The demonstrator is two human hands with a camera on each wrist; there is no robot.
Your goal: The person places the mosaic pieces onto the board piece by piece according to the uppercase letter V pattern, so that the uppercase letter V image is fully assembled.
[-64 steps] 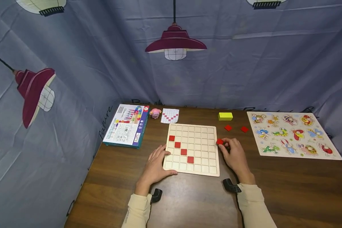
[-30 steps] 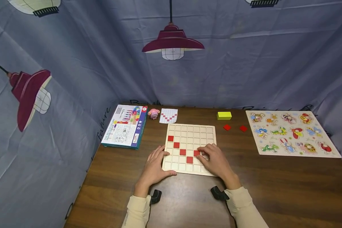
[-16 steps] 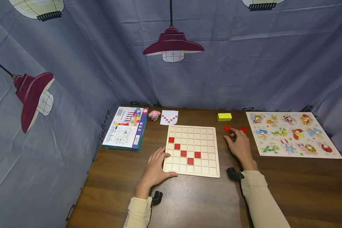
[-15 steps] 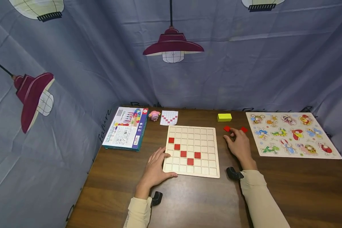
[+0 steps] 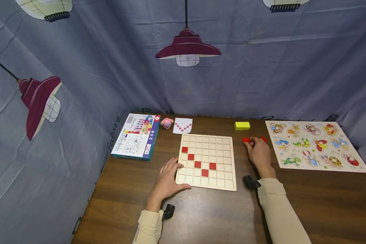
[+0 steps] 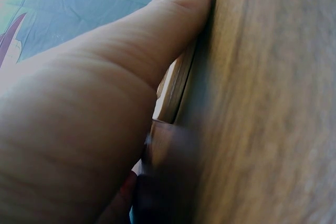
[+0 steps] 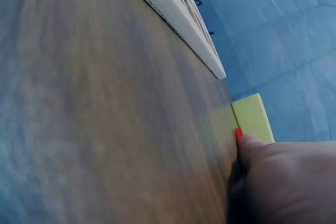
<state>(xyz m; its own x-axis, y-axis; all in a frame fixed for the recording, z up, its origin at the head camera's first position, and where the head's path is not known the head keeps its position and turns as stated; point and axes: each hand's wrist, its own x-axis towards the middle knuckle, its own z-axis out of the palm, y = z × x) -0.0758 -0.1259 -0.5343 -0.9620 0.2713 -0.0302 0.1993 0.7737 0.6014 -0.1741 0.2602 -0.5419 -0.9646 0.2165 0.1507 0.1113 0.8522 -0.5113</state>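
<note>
A light wooden grid board (image 5: pixel 222 147) lies on the table, with several red square tiles (image 5: pixel 205 173) set in its cells. My left hand (image 5: pixel 167 179) rests at its near left corner, fingers spread along the left side and the thumb against the near edge. In the left wrist view the thumb (image 6: pixel 178 19) lies straight along the board's rim. Right of the board, my right hand (image 5: pixel 259 152) pinches a loose red tile (image 5: pixel 245 139) between thumb and finger. Another red tile (image 5: pixel 263 139) lies behind that hand, partly hidden.
A yellow block (image 5: pixel 242 126) stands behind the right hand. To the right lies an insect picture puzzle board (image 5: pixel 317 144). A printed box (image 5: pixel 135 137), a small pink figure (image 5: pixel 166 123) and a pattern card (image 5: pixel 182 125) are at the back left. A curtain (image 5: pixel 247 84) hangs behind the table.
The right hand set a red tile in the board beside the lower tiles, let go, moved back right and took hold of another red tile. The left hand stayed at the board's corner.
</note>
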